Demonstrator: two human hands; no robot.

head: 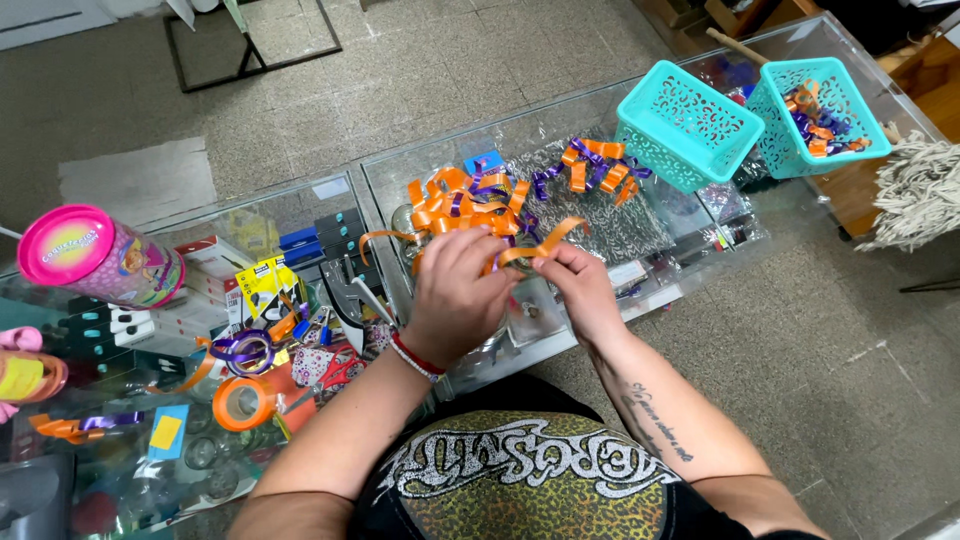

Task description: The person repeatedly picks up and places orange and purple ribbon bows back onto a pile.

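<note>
Both my hands meet over a glass counter [560, 130]. My left hand [455, 292] and my right hand [578, 285] pinch a strip of orange ribbon [540, 243] that curls up between them. Just beyond my fingers lies a bow of curled orange and purple ribbon [465, 198]. A second, smaller bow [595, 168] rests farther right on a silvery sheet [620, 220].
Two turquoise baskets stand at the back right: one upturned [685, 125], one [815, 115] holding ribbon bows. At the left lie an orange ribbon roll [243, 403], a purple roll [243, 350], scissors [335, 375] and a pink-lidded tube [100, 255]. A mop head [915, 190] hangs at right.
</note>
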